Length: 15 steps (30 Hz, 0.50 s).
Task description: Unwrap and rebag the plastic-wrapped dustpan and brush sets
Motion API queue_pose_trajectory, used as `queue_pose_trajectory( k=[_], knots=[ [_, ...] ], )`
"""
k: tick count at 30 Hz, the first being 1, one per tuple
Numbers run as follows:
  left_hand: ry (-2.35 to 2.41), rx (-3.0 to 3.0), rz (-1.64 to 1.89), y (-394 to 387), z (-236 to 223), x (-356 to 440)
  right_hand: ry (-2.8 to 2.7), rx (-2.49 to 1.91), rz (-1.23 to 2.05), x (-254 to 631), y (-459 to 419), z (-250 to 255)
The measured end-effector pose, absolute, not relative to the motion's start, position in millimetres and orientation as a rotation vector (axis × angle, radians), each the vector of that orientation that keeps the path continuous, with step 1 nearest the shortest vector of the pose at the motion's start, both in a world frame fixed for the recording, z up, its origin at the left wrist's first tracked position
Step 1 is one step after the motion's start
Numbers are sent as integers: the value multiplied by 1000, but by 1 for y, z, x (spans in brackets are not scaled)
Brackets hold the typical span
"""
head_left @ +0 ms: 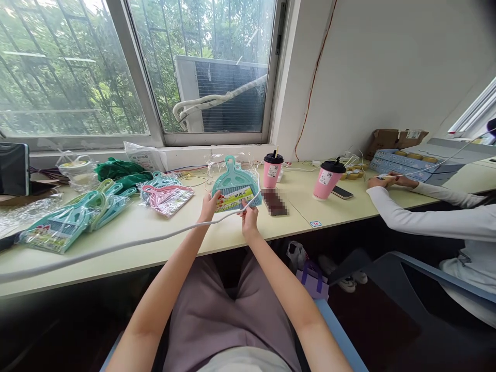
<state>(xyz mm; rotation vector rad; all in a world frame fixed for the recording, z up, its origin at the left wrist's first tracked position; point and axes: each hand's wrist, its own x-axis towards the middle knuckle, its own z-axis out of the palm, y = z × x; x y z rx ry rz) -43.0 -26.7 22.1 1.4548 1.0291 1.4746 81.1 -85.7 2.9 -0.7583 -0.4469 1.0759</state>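
Between my hands is a teal mini dustpan and brush set (232,178) in clear plastic wrap, with a yellow printed label across its lower part. My left hand (209,205) grips its lower left side. At its lower right edge, my right hand (249,216) has its fingers closed on the set. A white cable (155,236) runs across the view in front of the set and past my right hand. To the left lie a pink wrapped set (167,199) and several teal and green wrapped sets (64,219).
Two pink cups (272,173) (327,181) with black lids stand to the right, near a phone (342,191). A green mesh bundle (120,173) and a tape roll (77,165) sit by the window. A co-worker's hands (387,180) work at the far right beside blue boxes (406,164).
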Motion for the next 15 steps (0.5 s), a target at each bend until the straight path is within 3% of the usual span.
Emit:
queue_pose_trajectory(
  k=[4,15],
  knots=[
    [841,1275,1446,-37,25,-39,-391,-709,1091,82,-84,0],
    [841,1656,1354,-57,26,-55,-312,-643,1087,87,-83,-8]
  ],
)
